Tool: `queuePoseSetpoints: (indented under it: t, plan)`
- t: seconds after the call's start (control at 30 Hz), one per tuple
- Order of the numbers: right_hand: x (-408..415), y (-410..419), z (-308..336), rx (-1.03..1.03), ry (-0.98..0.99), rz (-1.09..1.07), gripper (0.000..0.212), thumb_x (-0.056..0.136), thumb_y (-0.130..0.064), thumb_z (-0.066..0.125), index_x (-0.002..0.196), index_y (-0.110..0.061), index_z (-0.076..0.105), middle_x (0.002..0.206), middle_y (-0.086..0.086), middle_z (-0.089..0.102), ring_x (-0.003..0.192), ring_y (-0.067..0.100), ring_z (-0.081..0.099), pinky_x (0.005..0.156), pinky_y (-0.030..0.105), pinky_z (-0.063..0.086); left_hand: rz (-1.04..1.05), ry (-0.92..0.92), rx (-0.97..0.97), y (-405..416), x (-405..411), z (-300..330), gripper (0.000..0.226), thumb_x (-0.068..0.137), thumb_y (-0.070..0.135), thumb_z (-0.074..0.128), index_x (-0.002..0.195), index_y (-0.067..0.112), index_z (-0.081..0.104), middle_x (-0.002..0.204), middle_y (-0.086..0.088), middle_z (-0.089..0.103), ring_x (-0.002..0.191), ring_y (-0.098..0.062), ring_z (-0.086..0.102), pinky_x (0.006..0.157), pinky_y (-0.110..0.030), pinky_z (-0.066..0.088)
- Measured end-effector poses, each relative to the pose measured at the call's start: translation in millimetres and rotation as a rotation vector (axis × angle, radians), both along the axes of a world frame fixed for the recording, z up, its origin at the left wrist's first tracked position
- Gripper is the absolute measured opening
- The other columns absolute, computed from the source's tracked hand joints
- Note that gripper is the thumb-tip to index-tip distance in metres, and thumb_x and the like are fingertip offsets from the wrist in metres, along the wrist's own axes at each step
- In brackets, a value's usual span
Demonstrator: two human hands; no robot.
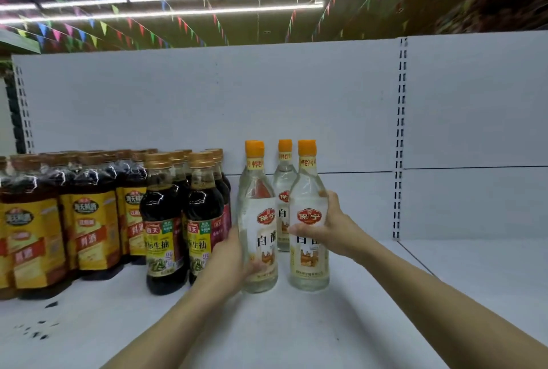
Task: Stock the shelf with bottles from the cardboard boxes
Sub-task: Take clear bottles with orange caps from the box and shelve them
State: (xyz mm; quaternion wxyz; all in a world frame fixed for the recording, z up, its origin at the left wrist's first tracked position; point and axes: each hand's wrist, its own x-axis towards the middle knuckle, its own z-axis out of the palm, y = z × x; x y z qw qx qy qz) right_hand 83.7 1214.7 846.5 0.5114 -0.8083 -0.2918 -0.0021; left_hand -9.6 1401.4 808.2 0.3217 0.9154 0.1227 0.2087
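Now both hands are clamped on clear bottles standing on the white shelf [296, 324]: left hand [228, 262] wraps the front-left bottle [261, 220], right hand [332, 226] grips the front-right bottle [308, 208]. Dark sauce bottles [166, 220] crowd in at nine o'clock, just beside them.

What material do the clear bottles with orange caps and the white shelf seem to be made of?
The clear bottles in both hands look like glass or hard clear plastic: see-through walls with bright glints; the picture cannot settle which. Their orange caps look like matt plastic, wrapped in a printed seal. The labels look like glossy paper. The white shelf looks like painted sheet metal: smooth, faintly shiny, with slotted uprights behind.
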Motion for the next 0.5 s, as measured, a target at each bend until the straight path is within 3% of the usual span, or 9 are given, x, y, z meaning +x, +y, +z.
queuePoseSetpoints:
  t: [0.13, 0.27, 0.33, 0.4, 0.5]
  plan:
    - [7, -4, 5, -0.069, 0.016, -0.013, 0.088, 0.073, -0.033, 0.084, 0.137, -0.029, 0.024, 0.124, 0.003, 0.055, 0.109, 0.025, 0.061, 0.087, 0.044, 0.057, 0.161, 0.107, 0.243, -6, 3, 7, 0.067, 0.082, 0.035, 0.073, 0.131, 0.009, 0.035, 0.116, -0.010, 0.065, 0.105, -0.028, 0.064, 0.092, -0.044, 0.051]
    - [10, -3, 5, -0.025, -0.006, -0.015, 0.084, 0.074, -0.026, 0.084, 0.138, -0.025, 0.030, 0.116, -0.001, 0.060, 0.101, 0.019, 0.062, 0.077, 0.034, 0.055, 0.214, 0.110, 0.325, -6, 14, 5, 0.088, 0.088, 0.023, 0.066, 0.147, 0.010, 0.003, 0.113, -0.013, 0.066, 0.103, -0.029, 0.064, 0.091, -0.046, 0.051]
    - [11, 0, 5, -0.013, -0.042, -0.048, 0.082, 0.073, -0.026, 0.084, 0.136, -0.023, 0.032, 0.116, -0.001, 0.060, 0.102, 0.019, 0.063, 0.083, 0.038, 0.055, 0.173, 0.035, 0.252, -5, 17, -1, 0.098, 0.085, 0.022, 0.069, 0.149, 0.019, -0.006, 0.112, -0.009, 0.066, 0.098, -0.025, 0.066, 0.088, -0.045, 0.054]
    - [15, 2, 4, -0.033, -0.056, -0.053, 0.081, 0.073, -0.027, 0.084, 0.136, -0.023, 0.033, 0.116, -0.002, 0.061, 0.103, 0.019, 0.063, 0.087, 0.040, 0.056, 0.108, -0.038, 0.057, -9, 20, -2, 0.103, 0.078, 0.030, 0.077, 0.148, 0.021, 0.001, 0.121, -0.005, 0.063, 0.103, -0.023, 0.065, 0.090, -0.043, 0.054]
    - [20, 0, 4, -0.064, -0.014, 0.005, 0.082, 0.073, -0.023, 0.084, 0.135, -0.026, 0.031, 0.111, -0.006, 0.059, 0.100, 0.017, 0.062, 0.081, 0.035, 0.055, 0.138, -0.109, -0.063, -12, 31, 0, 0.099, 0.075, 0.041, 0.078, 0.145, 0.014, 0.014, 0.133, -0.006, 0.055, 0.118, -0.026, 0.057, 0.097, -0.045, 0.049]
